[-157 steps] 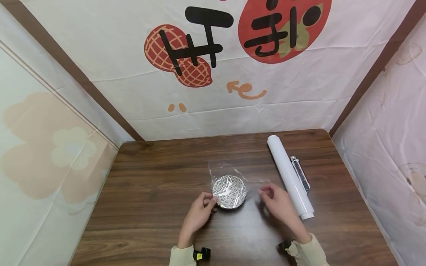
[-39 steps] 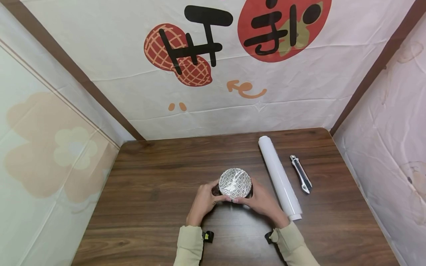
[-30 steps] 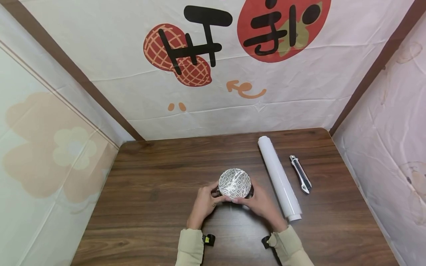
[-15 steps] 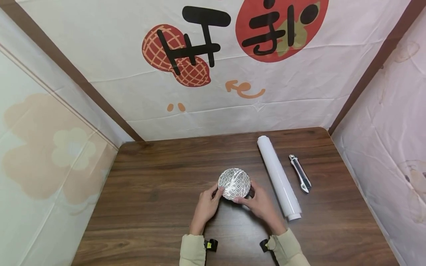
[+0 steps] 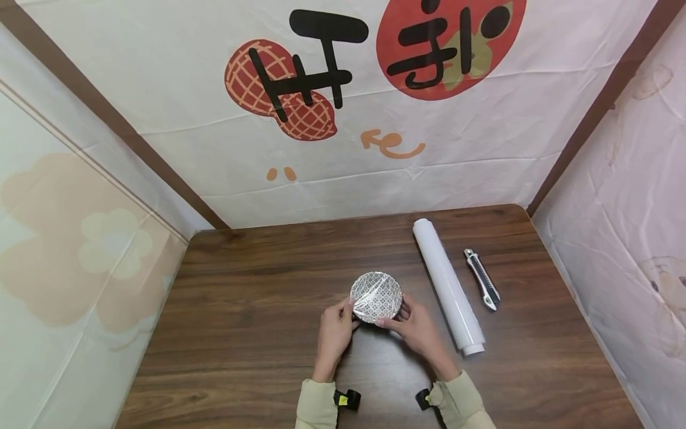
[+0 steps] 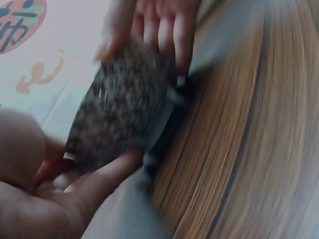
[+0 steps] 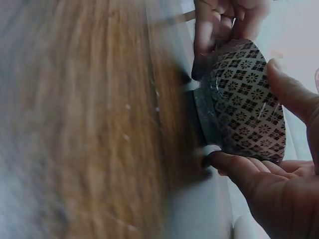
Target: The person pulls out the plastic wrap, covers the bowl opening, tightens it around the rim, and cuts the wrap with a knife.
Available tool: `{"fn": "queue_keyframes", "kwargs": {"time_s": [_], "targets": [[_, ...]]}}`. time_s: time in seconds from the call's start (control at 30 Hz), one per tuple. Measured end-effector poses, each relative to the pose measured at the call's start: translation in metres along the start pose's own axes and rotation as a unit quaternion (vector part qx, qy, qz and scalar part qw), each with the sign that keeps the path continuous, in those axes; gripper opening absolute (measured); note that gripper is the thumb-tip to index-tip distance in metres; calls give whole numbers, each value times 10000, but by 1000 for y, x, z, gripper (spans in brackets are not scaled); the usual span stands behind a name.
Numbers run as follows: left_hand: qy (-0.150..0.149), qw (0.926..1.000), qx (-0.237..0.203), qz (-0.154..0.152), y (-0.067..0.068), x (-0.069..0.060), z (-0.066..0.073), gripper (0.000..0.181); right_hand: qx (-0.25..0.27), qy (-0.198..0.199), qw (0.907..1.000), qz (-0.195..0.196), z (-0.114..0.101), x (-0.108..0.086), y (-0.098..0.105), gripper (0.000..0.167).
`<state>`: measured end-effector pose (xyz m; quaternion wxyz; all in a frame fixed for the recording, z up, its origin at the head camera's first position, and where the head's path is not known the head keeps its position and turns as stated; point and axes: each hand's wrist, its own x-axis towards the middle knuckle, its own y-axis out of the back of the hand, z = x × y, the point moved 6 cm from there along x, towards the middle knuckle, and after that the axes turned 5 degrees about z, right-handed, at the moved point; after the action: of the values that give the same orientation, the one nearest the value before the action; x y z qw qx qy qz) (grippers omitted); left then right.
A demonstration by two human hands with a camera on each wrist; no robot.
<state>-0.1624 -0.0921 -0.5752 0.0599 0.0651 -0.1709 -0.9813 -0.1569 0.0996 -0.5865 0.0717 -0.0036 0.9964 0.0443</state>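
A small bowl [image 5: 376,297] with a dark and light flower pattern is covered by clear plastic wrap [image 7: 264,107], which shines in the light. My left hand [image 5: 335,335] pinches its left rim, thumb on top and fingers beneath. On the front right side my right hand [image 5: 420,335] grips it, thumb at the rim. In the right wrist view, the patterned bowl wall [image 7: 244,94] shows some wrinkled film near the foot. Whether the foot touches the table is hard to tell. The left wrist view is blurred.
A white roll of plastic wrap [image 5: 449,286] lies slantwise to the right of the bowl. Beyond it rests a utility knife [image 5: 483,280]. The brown wooden table [image 5: 257,333] ends at a printed cloth wall [image 5: 343,202], with further cloth walls at both sides.
Loose film that stuck out behind the bowl is now gathered around it. The roll lies farther left, away from the knife. My left thumb has shifted from the front rim to the left.
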Motion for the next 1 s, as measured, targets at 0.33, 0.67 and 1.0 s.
{"fn": "queue_keyframes", "kwargs": {"time_s": [0.33,0.67,1.0], "targets": [[794,9906,-974,547,-5,-4,-2,42,-400,169,9988,232,2,-1,0,87],[1108,9860,-1175,419,-8,-6,-2,45,-1181,136,9921,405,-4,-2,7,86],[1359,9743,-1779,237,-13,-5,-6,53,289,-427,9973,531,6,0,3,91]]}}
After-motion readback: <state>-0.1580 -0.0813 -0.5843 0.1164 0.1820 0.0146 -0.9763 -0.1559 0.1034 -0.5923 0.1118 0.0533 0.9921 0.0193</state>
